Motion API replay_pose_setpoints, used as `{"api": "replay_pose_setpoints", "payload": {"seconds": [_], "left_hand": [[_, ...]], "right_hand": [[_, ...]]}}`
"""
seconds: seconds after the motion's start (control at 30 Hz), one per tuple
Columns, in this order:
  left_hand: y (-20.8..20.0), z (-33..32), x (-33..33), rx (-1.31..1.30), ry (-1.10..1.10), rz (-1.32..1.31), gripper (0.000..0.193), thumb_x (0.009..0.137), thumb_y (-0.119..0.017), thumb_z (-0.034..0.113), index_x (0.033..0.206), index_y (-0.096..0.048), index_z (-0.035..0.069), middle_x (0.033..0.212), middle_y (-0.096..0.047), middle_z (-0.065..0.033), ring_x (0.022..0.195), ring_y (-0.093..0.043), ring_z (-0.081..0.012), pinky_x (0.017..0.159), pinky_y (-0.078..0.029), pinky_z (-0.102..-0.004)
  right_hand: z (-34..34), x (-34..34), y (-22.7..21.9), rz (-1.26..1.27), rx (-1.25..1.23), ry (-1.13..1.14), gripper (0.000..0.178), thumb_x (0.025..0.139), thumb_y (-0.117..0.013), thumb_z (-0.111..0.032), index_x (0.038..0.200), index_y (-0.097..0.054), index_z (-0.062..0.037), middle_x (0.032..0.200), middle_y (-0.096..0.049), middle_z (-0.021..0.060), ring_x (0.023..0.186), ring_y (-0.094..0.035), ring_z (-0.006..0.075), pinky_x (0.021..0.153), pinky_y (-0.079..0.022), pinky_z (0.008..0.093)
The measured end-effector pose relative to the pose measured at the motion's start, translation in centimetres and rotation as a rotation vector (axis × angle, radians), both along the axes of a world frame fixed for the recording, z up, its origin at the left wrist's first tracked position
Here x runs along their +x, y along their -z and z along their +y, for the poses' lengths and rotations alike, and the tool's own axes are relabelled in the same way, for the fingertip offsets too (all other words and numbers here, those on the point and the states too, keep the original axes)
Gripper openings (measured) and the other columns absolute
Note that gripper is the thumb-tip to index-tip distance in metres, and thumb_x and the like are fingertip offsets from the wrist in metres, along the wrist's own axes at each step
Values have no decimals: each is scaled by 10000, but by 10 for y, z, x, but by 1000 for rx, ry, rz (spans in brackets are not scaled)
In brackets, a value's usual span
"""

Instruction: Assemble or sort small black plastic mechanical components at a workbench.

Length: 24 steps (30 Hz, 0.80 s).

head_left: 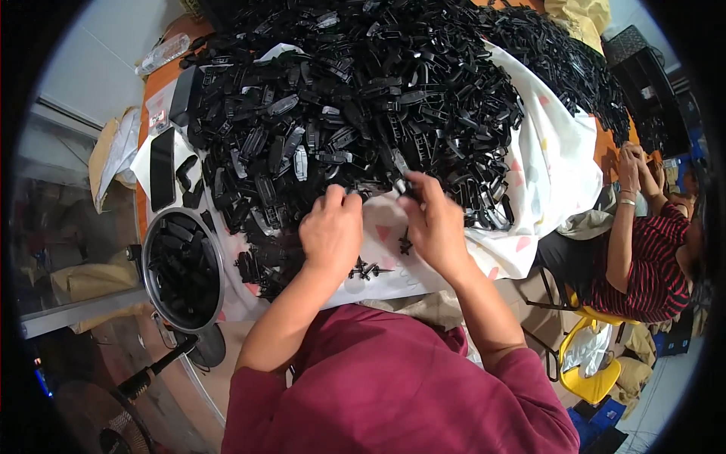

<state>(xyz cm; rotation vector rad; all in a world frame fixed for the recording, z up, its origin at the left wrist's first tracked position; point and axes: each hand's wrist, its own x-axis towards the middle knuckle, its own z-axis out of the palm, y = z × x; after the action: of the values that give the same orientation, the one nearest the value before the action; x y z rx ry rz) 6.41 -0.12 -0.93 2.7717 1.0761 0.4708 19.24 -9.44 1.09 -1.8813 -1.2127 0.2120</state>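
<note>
The right hand (437, 227) has thumb and forefinger closed on a blurred dark part (407, 194) at the near edge of the pile (325, 113); the left hand (333, 231) is curled beside it, and whether it grips anything I cannot tell. The pile covers most of the cloth (548, 170) on the desk (155, 83), perhaps so that pieces lie within reach and off the wood. The bare patch between the hands likely gives them room; clips (368, 270) lie there. At the left, a round basin (221, 268) holds loose black pieces (178, 261), probably kept apart from the pile. A clear bottle (164, 53) lies behind, its contents unclear.
</note>
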Motion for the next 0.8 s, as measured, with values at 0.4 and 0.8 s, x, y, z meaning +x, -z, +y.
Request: {"api": "replay_pose_setpoints", "payload": {"seconds": [0.4, 0.8], "left_hand": [[-21, -9, -22, -1017, 122, -649, 289, 658, -781, 129, 766, -537, 18, 906, -571, -37, 838, -527, -114, 733, -432, -256], [-42, -16, -27, -890, 159, -750, 276, 652, -777, 79, 826, -575, 6, 872, -623, -65, 775, -582, -122, 688, -466, -241]], "right_hand": [[-15, -19, -16, 1475, 328, -131, 184, 892, -513, -121, 1045, -503, -19, 827, -587, 155, 628, -577, 171, 476, -486, 265], [-27, -19, -30, 1382, 299, -113, 120, 867, -557, -89, 943, -569, 3, 718, -558, 70, 472, -456, 92, 356, -320, 188]]}}
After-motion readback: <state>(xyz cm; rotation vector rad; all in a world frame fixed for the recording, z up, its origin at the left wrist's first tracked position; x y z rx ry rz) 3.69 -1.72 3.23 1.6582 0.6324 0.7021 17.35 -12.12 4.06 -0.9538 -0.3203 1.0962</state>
